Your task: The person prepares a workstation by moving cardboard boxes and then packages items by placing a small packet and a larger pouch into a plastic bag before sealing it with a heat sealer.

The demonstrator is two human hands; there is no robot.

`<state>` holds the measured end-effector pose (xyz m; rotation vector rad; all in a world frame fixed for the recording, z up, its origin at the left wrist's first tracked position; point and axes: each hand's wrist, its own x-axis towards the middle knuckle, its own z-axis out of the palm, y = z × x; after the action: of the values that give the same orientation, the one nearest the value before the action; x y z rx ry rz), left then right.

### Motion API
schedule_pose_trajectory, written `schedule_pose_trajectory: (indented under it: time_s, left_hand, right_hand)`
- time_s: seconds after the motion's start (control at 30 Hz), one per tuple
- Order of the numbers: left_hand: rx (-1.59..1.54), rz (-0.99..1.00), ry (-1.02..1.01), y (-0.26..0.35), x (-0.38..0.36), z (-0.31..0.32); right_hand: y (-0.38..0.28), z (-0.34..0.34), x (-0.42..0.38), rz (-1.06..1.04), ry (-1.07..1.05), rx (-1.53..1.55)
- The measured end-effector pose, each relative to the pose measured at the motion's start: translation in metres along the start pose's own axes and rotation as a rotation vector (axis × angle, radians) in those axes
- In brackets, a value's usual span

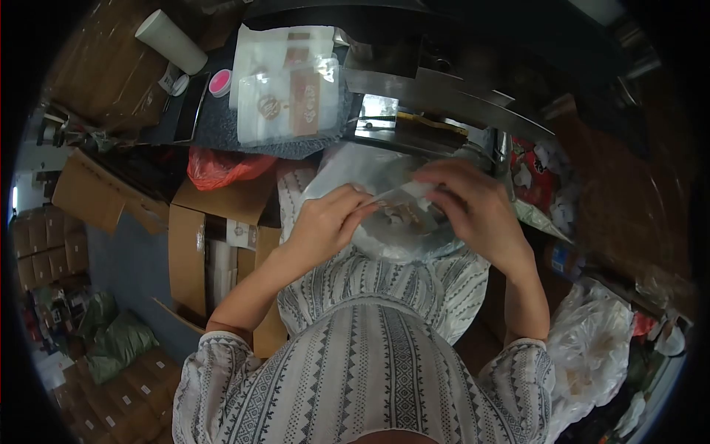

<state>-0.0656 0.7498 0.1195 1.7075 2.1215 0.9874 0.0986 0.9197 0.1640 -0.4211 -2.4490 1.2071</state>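
My left hand [325,222] is closed, its thumb and forefinger pinching one end of a small translucent plastic piece [414,189]. At the other end of that piece, my right hand [477,211] pinches with thumb and fingers. Both hands hover over a clear plastic bag [403,248] that sits open on my lap with some scraps in its bottom. Whether the held piece is a small bag or a strip, I cannot make out. Beyond the hands stands a dark metal machine [414,81] with a yellow strip along its lower edge.
Stacked printed pouches [285,96] lie on the table at the back left, beside a pink-lidded jar [220,83] and a white cup [171,42]. A red plastic bag [222,169] and open cardboard boxes [188,251] are on the left. A white plastic bag [592,340] stands at right.
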Motion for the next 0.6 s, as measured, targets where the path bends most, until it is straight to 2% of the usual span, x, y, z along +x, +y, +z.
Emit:
schedule_pose_trajectory:
  time_s: [0.03, 0.07, 0.1, 0.13, 0.17, 0.23, 0.27, 0.33, 0.37, 0.4, 0.43, 0.47, 0.5, 0.57, 0.6]
  left_hand:
    - [-0.104, -0.006, -0.036, -0.003, 0.004, 0.01]
    - [-0.207, -0.011, -0.069, -0.004, 0.01, 0.019]
    - [-0.208, -0.01, -0.064, -0.002, 0.017, 0.026]
    - [-0.447, -0.241, -0.095, -0.001, 0.025, 0.034]
    - [-0.686, -0.473, -0.126, -0.001, 0.034, 0.04]
    - [-0.779, -0.53, -0.114, -0.01, 0.055, 0.049]
    - [-0.87, -0.586, -0.102, -0.012, 0.063, 0.053]
    - [-0.97, -0.623, -0.082, -0.007, 0.069, 0.055]
    - [-1.066, -0.661, -0.06, -0.006, 0.071, 0.055]
    - [-1.066, -0.663, -0.063, -0.008, 0.071, 0.055]
    - [-0.898, -0.632, -0.125, -0.012, 0.068, 0.054]
    - [-0.73, -0.595, -0.181, -0.017, 0.067, 0.05]
    - [-0.727, -0.592, -0.178, -0.026, 0.07, 0.041]
    - [-0.005, -0.101, 0.498, -0.051, 0.07, 0.016]
    - [-0.006, -0.105, 0.495, -0.068, 0.058, 0.011]
  right_hand:
    - [0.003, -0.003, 0.0, 0.116, -0.006, 0.067]
    - [0.008, -0.005, -0.001, 0.113, -0.007, 0.063]
    - [0.014, -0.006, -0.004, 0.164, 0.106, 0.018]
    - [0.018, -0.008, -0.006, 0.215, 0.218, -0.026]
    - [0.02, -0.015, -0.009, 0.212, 0.216, -0.028]
    - [0.02, -0.031, -0.018, 0.226, 0.24, -0.232]
    - [0.023, -0.037, -0.023, 0.229, 0.24, -0.235]
    - [0.029, -0.049, -0.031, 0.451, 0.262, -0.508]
    - [0.037, -0.055, -0.032, 0.453, 0.263, -0.509]
    - [0.05, -0.059, -0.032, 0.517, 0.192, -0.619]
    - [0.062, -0.061, -0.032, 0.58, 0.118, -0.726]
    - [0.074, -0.06, -0.034, 0.579, 0.119, -0.724]
    - [0.088, -0.058, -0.035, 0.505, 0.173, -0.734]
    - [0.097, -0.06, -0.037, 0.431, 0.224, -0.74]
    - [0.098, -0.061, -0.04, 0.439, 0.224, -0.739]
